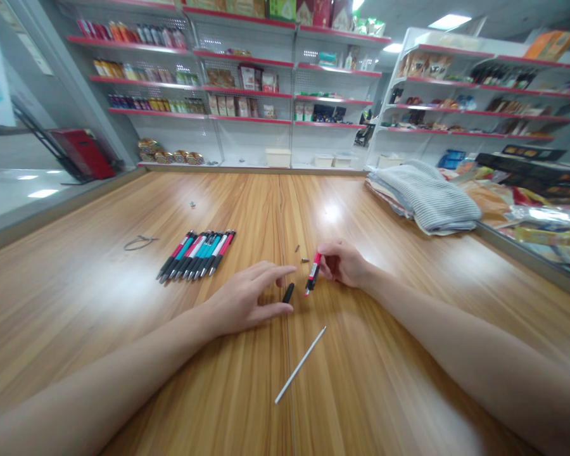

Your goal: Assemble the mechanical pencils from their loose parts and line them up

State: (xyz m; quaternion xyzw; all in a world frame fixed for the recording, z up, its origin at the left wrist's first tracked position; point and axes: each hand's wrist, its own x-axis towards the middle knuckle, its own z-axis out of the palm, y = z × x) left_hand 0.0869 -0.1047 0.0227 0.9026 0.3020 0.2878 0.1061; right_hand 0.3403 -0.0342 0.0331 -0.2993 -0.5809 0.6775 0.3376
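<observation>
My right hand [342,263] pinches a short red-and-black pen barrel section [312,273] between thumb and fingers. My left hand [244,299] rests on the wooden table [123,297] with its fingers spread, and a small black pen part [288,292] lies between its thumb and index finger. A thin white pen refill [300,365] lies nearer me, below both hands. Two tiny dark metal pieces [303,254] sit just above the red barrel section. Left of my hands, a tight row of assembled pink, teal and white pens [197,255] lies side by side.
A thin dark loop of wire [140,242] and a tiny object [192,204] lie on the table's left. A folded striped cloth [425,197] and packaged goods [541,212] lie to the right. Red-edged retail shelves [242,95] stand behind the table.
</observation>
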